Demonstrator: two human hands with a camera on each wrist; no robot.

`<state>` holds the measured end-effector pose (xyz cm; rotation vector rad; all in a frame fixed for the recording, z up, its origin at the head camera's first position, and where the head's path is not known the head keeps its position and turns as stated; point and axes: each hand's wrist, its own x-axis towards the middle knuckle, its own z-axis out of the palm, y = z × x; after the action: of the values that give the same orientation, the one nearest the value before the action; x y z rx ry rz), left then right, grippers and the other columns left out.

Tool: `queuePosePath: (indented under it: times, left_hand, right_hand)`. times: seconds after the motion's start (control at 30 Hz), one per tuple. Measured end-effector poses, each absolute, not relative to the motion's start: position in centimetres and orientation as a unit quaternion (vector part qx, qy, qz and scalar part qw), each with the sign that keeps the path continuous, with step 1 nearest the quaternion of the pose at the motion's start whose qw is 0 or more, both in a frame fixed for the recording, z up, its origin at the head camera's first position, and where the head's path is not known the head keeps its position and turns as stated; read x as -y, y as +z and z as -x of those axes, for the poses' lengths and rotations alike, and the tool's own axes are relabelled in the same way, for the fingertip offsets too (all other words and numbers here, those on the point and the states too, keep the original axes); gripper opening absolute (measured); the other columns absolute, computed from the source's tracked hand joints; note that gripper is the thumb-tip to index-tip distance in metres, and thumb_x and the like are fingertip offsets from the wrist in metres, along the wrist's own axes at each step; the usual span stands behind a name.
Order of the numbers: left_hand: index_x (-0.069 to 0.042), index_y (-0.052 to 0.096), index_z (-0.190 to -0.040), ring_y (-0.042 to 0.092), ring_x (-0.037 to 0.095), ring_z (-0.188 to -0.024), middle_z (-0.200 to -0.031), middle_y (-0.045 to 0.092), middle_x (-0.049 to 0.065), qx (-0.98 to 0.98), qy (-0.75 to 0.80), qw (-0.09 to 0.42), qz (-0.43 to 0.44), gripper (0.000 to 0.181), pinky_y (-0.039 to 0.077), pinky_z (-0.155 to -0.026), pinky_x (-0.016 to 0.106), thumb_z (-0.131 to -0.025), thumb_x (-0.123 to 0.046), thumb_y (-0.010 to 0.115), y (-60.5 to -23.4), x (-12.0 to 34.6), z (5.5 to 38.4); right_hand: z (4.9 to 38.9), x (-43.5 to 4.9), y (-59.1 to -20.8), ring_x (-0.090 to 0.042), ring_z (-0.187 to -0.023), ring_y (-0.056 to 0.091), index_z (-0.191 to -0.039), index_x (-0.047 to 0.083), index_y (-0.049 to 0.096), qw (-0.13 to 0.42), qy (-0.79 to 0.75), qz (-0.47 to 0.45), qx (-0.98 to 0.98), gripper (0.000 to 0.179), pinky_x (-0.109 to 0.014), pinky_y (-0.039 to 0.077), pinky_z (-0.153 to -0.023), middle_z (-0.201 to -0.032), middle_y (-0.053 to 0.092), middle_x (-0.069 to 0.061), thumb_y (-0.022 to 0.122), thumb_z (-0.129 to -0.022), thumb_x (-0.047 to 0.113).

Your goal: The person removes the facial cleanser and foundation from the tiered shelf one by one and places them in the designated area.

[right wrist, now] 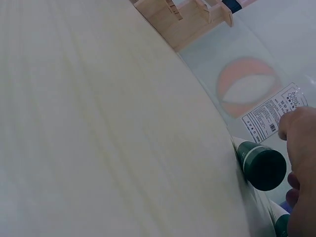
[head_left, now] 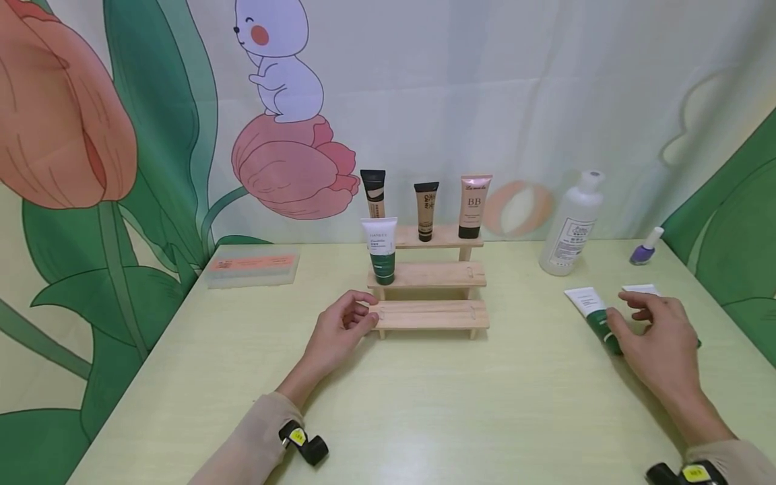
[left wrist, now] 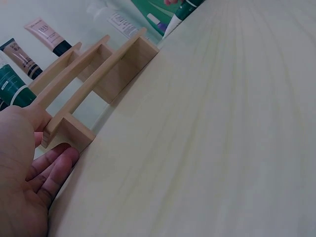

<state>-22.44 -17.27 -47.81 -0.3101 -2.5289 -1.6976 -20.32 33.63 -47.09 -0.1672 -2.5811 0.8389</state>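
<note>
At the left end of a three-step wooden display stand (head_left: 433, 314), my left hand (head_left: 342, 330) pinches the lowest step between thumb and fingers. On the middle step stands a white-and-green tube (head_left: 382, 250); behind it on the top step are a black-capped tube (head_left: 372, 185), a small gold-and-black tube (head_left: 426, 212) and a pink BB cream tube (head_left: 474, 207). Over at the right, my right hand (head_left: 663, 343) hovers with fingers loosely bent above two lying white-and-green tubes. The nearer tube (head_left: 597, 316) shows its green cap (right wrist: 265, 169); the hand mostly hides the other tube (head_left: 641, 289).
A clear pump-less bottle (head_left: 570, 225) with a white cap stands at the back right. Near it is a purple nail polish bottle (head_left: 647, 246). A flat translucent case (head_left: 252, 267) lies at the back left, before a printed curtain (head_left: 412, 87).
</note>
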Motion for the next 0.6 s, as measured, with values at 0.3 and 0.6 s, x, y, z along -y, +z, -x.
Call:
queuePosePath:
  times: [0.3,0.6]
  left_hand:
    - [-0.017,0.073,-0.130,0.069,0.020,-0.088,-0.105,0.077,0.007,0.825,-0.555,0.040,0.101,0.023,0.054,-0.076,0.026,-0.107,-0.018,0.077,-47.8,17.4,22.4]
    - [-0.018,0.073,-0.129,0.070,0.021,-0.089,-0.105,0.077,0.006,0.824,-0.557,0.039,0.100,0.022,0.055,-0.076,0.026,-0.108,-0.019,0.076,-47.8,17.3,22.4]
  right_hand:
    - [20.4,-31.4,-45.3,0.006,-0.114,0.054,-0.156,0.012,0.059,0.289,0.411,0.062,0.862,0.057,-0.002,0.046,-0.089,-0.143,0.053,-0.002,0.078,-0.102,0.015]
    - [21.1,-26.9,-42.6,-0.009,-0.127,0.063,-0.157,0.008,0.054,0.292,0.510,-0.023,0.808,0.064,-0.008,0.052,-0.095,-0.146,0.058,0.005,0.079,-0.099,-0.001]
